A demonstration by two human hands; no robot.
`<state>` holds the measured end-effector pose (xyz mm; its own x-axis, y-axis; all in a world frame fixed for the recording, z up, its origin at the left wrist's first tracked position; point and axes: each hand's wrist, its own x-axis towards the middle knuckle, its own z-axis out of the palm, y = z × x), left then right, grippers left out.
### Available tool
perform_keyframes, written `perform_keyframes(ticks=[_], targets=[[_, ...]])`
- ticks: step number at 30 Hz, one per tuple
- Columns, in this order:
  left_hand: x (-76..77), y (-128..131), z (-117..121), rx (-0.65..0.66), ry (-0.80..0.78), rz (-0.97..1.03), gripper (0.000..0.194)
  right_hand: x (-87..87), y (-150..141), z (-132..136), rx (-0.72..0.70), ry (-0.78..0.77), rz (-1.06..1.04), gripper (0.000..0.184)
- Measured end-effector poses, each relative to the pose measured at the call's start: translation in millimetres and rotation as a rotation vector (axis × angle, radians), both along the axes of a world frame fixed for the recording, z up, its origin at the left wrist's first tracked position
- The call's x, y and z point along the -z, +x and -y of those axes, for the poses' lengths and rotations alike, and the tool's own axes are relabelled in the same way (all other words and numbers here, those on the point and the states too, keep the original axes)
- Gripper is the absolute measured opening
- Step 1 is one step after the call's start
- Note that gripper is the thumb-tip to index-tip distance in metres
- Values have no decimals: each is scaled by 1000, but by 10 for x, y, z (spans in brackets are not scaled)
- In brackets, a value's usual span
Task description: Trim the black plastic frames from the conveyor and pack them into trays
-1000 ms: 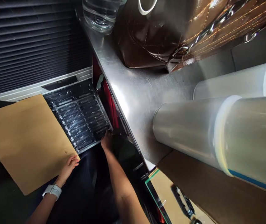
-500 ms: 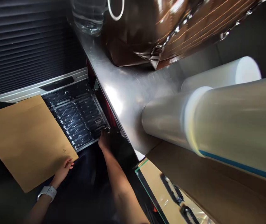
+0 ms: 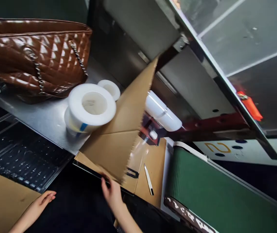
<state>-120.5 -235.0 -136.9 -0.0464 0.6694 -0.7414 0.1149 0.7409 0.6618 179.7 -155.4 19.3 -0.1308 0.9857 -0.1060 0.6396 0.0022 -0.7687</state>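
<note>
My left hand (image 3: 42,201) is at the corner of a flat brown cardboard sheet (image 3: 4,197) at lower left, its fingers stretched out. Whether it presses on the sheet I cannot tell. Beyond the sheet lies a black tray of clear-covered slots (image 3: 24,155). My right hand (image 3: 114,194), thumb and forefinger apart, is at the bottom edge of an upright cardboard panel (image 3: 119,132); contact is unclear. Behind that panel, a white-handled knife (image 3: 148,181) and a small black part (image 3: 132,173) lie on a cardboard-covered surface (image 3: 155,168).
A brown quilted handbag (image 3: 55,61) and white film rolls (image 3: 92,103) stand on a metal shelf (image 3: 48,119). Further right are white cylinders (image 3: 164,111), a green conveyor belt (image 3: 218,191) and a metal frame (image 3: 225,77) with an orange-red object (image 3: 251,106).
The view has swung to the right, bringing the belt and knife into sight. My right hand has left the black tray's edge for the cardboard panel. My left hand stays by the sheet's corner.
</note>
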Motion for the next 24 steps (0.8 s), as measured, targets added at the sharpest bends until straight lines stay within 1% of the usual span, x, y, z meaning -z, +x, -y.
perform_keyframes(ticks=[1,2,3,5,6,8,10,11,13,14,17,20,22,24], targets=[[-123,75,-100,42,30,38,60,-45,151,-120,50,66,30,32],[-260,158,-204,80,62,78,58,-67,274,-233,67,106,56,36],[-409,250,-314,114,93,117,55,-74,364,-331,56,120,77,40],[-722,450,-545,131,139,165,54,-63,452,-468,-9,116,101,46],[-876,554,-659,113,149,183,55,-55,459,-510,-45,112,111,48],[-1156,759,-871,36,152,224,58,-45,438,-560,-96,109,137,50],[-1377,941,-1040,-87,148,257,59,-42,416,-592,-120,108,157,49],[-1463,1020,-1104,-161,144,275,60,-43,414,-606,-127,106,153,48],[-1591,1155,-1190,-292,138,311,61,-56,432,-624,-123,102,106,46],[-1637,1213,-1214,-334,135,334,61,-69,450,-626,-110,101,67,46],[-1722,1379,-1246,-369,136,419,57,-146,517,-594,-64,109,-53,46],[-1766,1550,-1278,-399,142,522,42,-269,579,-546,-62,121,-122,46],[-1789,1651,-1312,-438,159,571,29,-354,609,-531,-76,130,-134,45],[-1812,1725,-1342,-483,187,594,20,-423,627,-530,-95,145,-124,44]])
